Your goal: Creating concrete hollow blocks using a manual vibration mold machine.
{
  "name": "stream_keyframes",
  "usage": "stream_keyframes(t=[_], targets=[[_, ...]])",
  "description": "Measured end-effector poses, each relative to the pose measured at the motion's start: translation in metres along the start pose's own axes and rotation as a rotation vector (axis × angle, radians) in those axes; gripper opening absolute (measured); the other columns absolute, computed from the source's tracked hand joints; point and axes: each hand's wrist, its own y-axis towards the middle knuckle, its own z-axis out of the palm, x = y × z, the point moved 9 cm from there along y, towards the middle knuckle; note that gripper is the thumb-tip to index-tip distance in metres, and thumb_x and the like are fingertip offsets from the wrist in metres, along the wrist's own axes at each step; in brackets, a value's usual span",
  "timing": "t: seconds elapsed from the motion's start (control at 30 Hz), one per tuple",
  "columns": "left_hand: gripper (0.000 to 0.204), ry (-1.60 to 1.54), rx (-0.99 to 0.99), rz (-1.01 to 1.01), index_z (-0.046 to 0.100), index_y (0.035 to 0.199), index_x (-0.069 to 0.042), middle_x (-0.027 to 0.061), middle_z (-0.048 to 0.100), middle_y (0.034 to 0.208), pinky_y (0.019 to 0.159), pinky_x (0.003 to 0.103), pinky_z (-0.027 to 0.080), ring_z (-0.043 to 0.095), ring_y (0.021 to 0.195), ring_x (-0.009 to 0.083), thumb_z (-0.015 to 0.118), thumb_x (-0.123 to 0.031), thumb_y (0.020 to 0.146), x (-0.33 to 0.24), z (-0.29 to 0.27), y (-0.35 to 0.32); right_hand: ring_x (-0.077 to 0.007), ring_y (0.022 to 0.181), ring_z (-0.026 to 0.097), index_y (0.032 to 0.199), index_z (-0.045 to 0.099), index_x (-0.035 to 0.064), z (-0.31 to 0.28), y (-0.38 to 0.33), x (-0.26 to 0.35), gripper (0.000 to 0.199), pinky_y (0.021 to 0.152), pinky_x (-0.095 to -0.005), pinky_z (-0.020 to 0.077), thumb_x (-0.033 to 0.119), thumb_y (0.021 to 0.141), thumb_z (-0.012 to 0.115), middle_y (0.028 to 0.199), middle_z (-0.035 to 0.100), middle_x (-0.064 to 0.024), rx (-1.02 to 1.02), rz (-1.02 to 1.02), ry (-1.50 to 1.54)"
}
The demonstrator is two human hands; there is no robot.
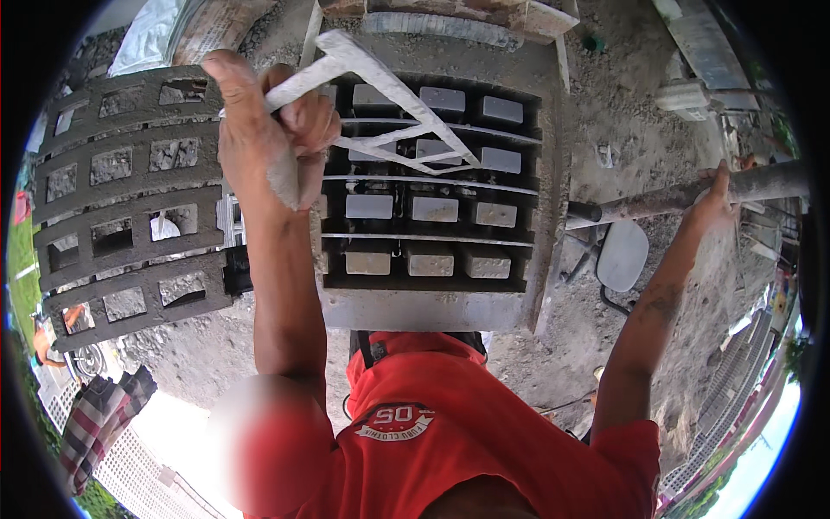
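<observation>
My left hand [278, 138] is raised over the left edge of a block mould, its fingers wrapped round the end bar of a pale, cement-coated triangular metal frame [389, 85]. The thumb sticks out along the outside. That frame reaches right, over the mould's upper rows. Dark dividers split the block mould [432, 307] into rows, with several grey rectangular pieces standing in them. Away to the right, my right hand [713, 206] rests on a long round metal pipe [644, 204] with the arm stretched out. How tightly its fingers close round the pipe is hard to see, though they curl over it.
Several dark wet hollow blocks [138, 131] stand in rows left of the mould. A grey oval pad [622, 257] lies below the pipe. Sacks [147, 39] are at the far left, boards [705, 39] at the far right. Checked cloth [104, 424] hangs at lower left.
</observation>
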Motion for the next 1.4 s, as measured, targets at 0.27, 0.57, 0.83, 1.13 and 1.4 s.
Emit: stream_keyframes(t=[0.27,0.57,0.83,1.13,1.4], targets=[[0.064,-0.268,-0.451,-0.106,0.042,0.065,-0.009,-0.0033,0.019,0.049,0.046,0.025,0.019,0.016,0.045,0.012,0.038,-0.072,0.077,0.047,-0.065,0.014,-0.0107,0.057,0.054,0.091,0.057,-0.0028,0.008,-0.01,-0.003,0.023,0.053,-0.0251,0.0425,0.011,0.077,0.068,0.073,0.061,-0.0064,-0.003,0.045,0.001],[0.063,-0.494,-0.775,-0.237,0.043,0.069,-0.009,-0.0023,0.02,0.051,0.047,0.028,0.026,0.021,0.045,0.0137,0.03,-0.069,0.083,0.196,-0.09,0.022,-0.0095,0.061,0.053,0.101,0.056,-0.0036,-0.003,-0.01,0.011,0.032,0.053,-0.025,0.0444,0.012,0.077,0.069,0.083,0.061,-0.0072,-0.044,0.077,0.001],[0.064,0.119,-0.555,-0.137,0.038,0.124,0.01,0.0166,0.047,0.119,0.085,0.03,0.041,0.05,0.1,0.0214,0.066,-0.028,0.08,0.127,-0.114,-0.042,-0.021,0.077,0.062,0.119,0.044,-0.0128,-0.008,-0.003,-0.021,0.076,0.076,-0.0328,0.0468,0.039,0.071,0.071,0.096,0.063,-0.0198,0.05,0.216,-0.172],[0.023,1.279,-0.56,0.159,0.061,0.106,-0.007,0.011,0.056,0.094,0.07,0.031,0.045,0.054,0.088,0.0213,0.057,-0.013,0.084,0.018,-0.173,-0.359,-0.0369,0.115,0.046,0.128,0.033,-0.0122,-0.001,0.002,-0.026,0.098,0.096,-0.0402,0.0372,0.055,0.066,0.068,0.122,0.047,-0.0275,0.168,0.182,-0.206],[0.02,1.355,-0.78,-0.358,0.066,0.093,-0.007,0.0183,0.065,0.083,0.071,0.037,0.049,0.064,0.079,0.0305,0.055,-0.014,0.079,0.084,-0.447,-0.473,-0.0329,0.127,0.031,0.14,0.018,0.0017,-0.109,-0.225,-0.154,0.094,0.101,-0.0436,0.0285,0.065,0.078,0.048,0.139,0.029,-0.0215,0.579,0.419,-0.5]])
